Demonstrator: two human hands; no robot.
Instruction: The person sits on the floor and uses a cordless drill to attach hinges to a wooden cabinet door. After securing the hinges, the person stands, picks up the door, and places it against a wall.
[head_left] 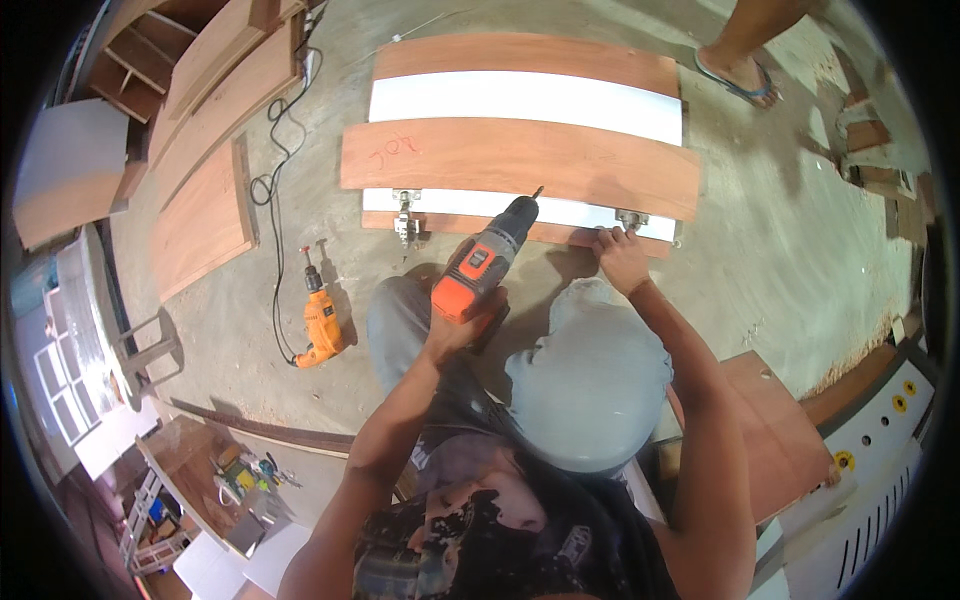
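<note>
My left hand (458, 328) is wrapped round the grip of an orange and grey cordless drill (482, 262), its bit pointing away over the boards. At the right, my right hand (622, 256) has its fingers closed at a metal cabinet hinge (632, 217), which they partly hide. A second hinge (405, 218) sits at the left end of the same white-faced panel (525, 106). Across that panel lies a reddish-brown wooden board (520, 156) with red handwriting. My knees are bent on the near side of the boards.
An orange corded drill (320, 325) lies on the concrete floor to the left, its black cable (272, 190) running away from it. Wooden panels (205, 215) are at the far left. Another person's sandalled foot (738, 75) stands far right. A plywood sheet (770, 430) lies near right.
</note>
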